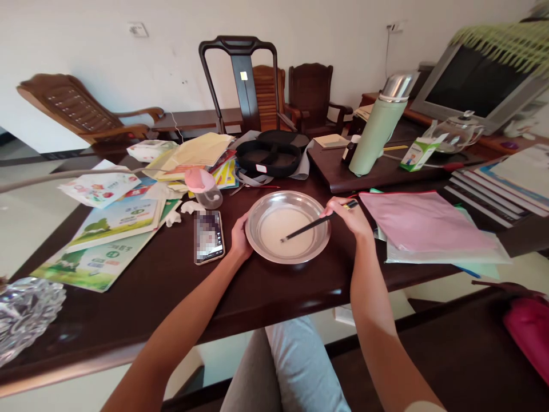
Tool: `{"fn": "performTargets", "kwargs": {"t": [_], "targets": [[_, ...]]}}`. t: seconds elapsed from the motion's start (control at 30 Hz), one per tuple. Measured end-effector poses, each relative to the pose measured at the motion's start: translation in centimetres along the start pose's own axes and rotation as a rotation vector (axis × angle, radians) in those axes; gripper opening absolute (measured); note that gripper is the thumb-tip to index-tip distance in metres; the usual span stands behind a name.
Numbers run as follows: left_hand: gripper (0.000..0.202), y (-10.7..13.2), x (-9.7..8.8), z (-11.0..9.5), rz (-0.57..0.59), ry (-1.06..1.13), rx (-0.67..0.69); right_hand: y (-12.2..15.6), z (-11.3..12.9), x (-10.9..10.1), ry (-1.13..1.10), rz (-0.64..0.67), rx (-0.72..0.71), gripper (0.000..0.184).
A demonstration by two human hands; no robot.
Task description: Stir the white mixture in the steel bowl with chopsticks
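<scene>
A shiny metal bowl (256, 243) stands on the dark wooden table and holds a whitish, milky liquid (274, 223). My left hand (241, 236) grips the bowl's left side, some of its fingers hidden behind the rim. Black chopsticks (311, 224) slant down from my right hand (346, 215), which is closed around their upper end at the bowl's right edge. Their silvery lower tips reach into the liquid near the middle of the bowl. Just left of my left hand lies a phone (209, 237) with its screen lit.
Left are booklets (115, 223), tissue packs (100, 186), a pink-lidded cup (203, 187) and a glass dish (28, 315). Behind the bowl sits a black case (269, 157). Right are a pink pouch (424, 220), a green thermos (380, 129), a small box (422, 153) and a glass teapot (458, 134).
</scene>
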State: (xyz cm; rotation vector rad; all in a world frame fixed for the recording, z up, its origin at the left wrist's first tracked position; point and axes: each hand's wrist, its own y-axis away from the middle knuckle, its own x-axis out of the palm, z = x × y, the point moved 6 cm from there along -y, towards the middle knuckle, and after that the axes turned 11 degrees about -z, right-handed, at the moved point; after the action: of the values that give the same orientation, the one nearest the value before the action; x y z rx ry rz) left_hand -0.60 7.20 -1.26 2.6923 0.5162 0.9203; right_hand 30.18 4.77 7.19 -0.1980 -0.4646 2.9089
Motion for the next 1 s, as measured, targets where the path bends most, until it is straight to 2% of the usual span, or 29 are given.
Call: {"fn": "performTargets", "kwargs": {"t": [0.1,0.23,0.3,0.37,0.43,0.5,0.57,0.67,0.73,0.8,0.9,0.93,1.0], "targets": [[0.022,0.0,-0.1,0.1,-0.011,-0.002,-0.009,-0.1,0.3,0.8,0.006,0.019,-0.013,0.053],[0.023,-0.1,-0.1,0.0,-0.009,-0.005,0.002,-0.2,-0.1,-2.0,0.014,-0.213,-0.028,0.056],[0.024,-0.1,0.0,0.0,0.002,0.002,0.002,0.0,-0.2,-2.8,0.007,-0.249,-0.025,0.059],[0.023,0.0,0.1,-0.1,0.005,0.006,0.004,0.0,-0.1,-2.1,0.004,-0.166,-0.017,0.059],[0.022,0.0,0.1,-0.1,0.007,0.001,0.006,0.0,0.1,-0.6,0.006,-0.042,-0.003,0.057],[0.022,0.1,0.2,-0.1,0.012,-0.007,0.001,-0.1,0.2,0.6,0.006,0.017,0.005,0.056],[0.022,0.1,0.2,0.0,0.016,-0.009,-0.009,-0.3,0.2,0.5,0.012,-0.021,0.0,0.055],[0.022,0.1,0.3,0.0,0.02,-0.003,-0.018,-0.3,0.0,-1.4,0.009,-0.177,-0.018,0.056],[0.023,0.2,0.3,0.0,0.019,-0.001,-0.014,-0.2,-0.1,-2.2,-0.016,-0.225,-0.029,0.06],[0.023,0.2,0.2,0.0,0.014,-0.002,-0.01,-0.1,0.0,-1.8,-0.02,-0.167,-0.027,0.06],[0.022,0.1,0.2,0.1,0.017,-0.007,-0.018,-0.1,0.3,-0.2,0.022,-0.027,-0.018,0.055],[0.022,0.1,0.2,0.1,0.017,-0.008,-0.021,-0.1,0.4,0.1,0.03,-0.014,-0.022,0.054],[0.02,0.1,0.2,0.0,0.011,-0.006,-0.014,-0.2,0.4,-0.3,0.027,-0.07,-0.037,0.053]]}}
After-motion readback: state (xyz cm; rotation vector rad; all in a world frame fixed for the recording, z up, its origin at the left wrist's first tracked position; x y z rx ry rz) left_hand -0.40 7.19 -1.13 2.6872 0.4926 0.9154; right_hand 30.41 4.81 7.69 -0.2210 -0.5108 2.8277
